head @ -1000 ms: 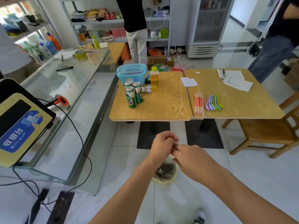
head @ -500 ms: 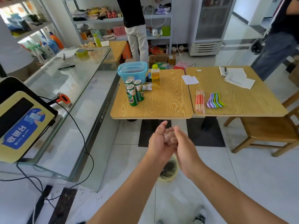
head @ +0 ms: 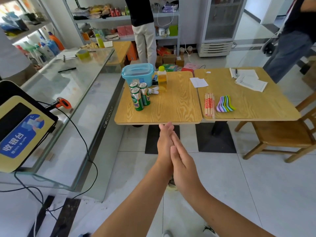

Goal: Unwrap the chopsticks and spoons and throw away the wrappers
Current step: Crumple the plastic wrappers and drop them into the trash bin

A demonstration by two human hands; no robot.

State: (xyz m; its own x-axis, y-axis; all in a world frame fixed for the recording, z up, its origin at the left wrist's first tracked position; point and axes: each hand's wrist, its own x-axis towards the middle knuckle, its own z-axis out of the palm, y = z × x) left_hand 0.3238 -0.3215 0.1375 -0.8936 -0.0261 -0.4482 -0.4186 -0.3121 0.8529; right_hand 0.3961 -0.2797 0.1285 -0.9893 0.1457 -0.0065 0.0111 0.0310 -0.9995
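Tables (head: 171,106): two wood-grain tops stand edge to edge ahead of you; all the task items lie on the right-hand top, near its front left corner.
Glass counter (head: 71,93): it runs along your left side and plays no part in this step.
Waste bin (head: 171,184): only a sliver of its rim shows on the floor below your wrists; your forearms hide the rest, so you cannot check its contents.
Left hand (head: 165,144): flat and extended, palm pressed against the right palm; it holds nothing visible.
Right hand (head: 182,161): flat and extended, palm against the left, set slightly nearer to you; it holds nothing visible.
Chopsticks (head: 209,104): a bundle lies lengthwise near the left edge of the right-hand top, printed red. You cannot tell whether this print is sleeve or bare stick.
Spoons (head: 225,106): a fanned set in purple, blue and green lies just beside the chopsticks, to their right. No film is discernible on them.
Step in hand: judged from empty palms held over the bin, a disposal has probably just been completed; no wrapper is visible anywhere.
Next move: separate your palms, step to the right-hand top and inspect the chopsticks closely. If any sleeve remains, pinch one end, draw the sticks out, then carry the sleeve back to the bin.
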